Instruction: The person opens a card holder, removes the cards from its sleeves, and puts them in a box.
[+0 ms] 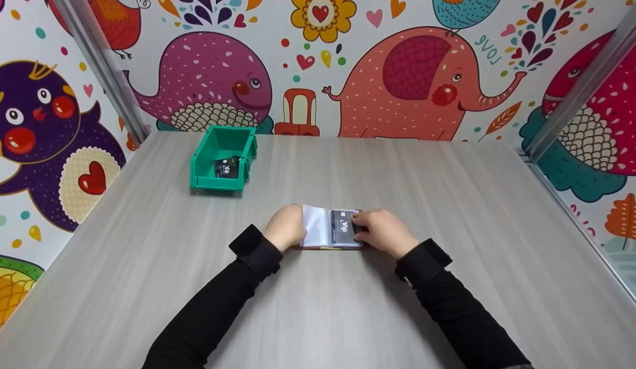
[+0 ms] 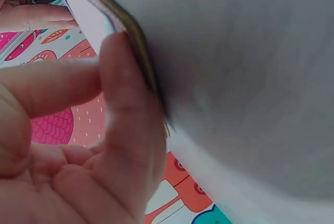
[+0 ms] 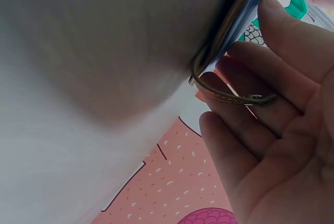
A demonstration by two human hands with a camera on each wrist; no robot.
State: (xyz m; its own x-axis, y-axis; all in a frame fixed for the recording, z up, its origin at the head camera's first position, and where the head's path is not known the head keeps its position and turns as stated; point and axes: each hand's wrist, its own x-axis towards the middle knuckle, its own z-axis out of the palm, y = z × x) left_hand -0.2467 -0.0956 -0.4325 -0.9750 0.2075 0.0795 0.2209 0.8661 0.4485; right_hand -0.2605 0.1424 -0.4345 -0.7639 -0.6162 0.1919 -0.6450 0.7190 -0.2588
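Observation:
A small card holder (image 1: 316, 233) lies opened out on the table, with clear sleeves on its left half. On its right half is a black card (image 1: 343, 230) printed "Vip". My left hand (image 1: 287, 226) pinches the holder's left edge; the left wrist view shows its fingers (image 2: 122, 67) at the brown cover and clear pages. At the right side, my right hand (image 1: 387, 230) holds the card with thumb and finger spread along its edge. A brown strap (image 3: 229, 97) with a snap sticks out under the right palm.
A green bin (image 1: 218, 182) stands at the back left, with black "Vip" cards (image 1: 227, 167) inside. Cartoon-printed walls (image 1: 307, 66) close off the back and sides of the grey table (image 1: 318, 312). Metal posts (image 1: 574, 82) rise at the back corners.

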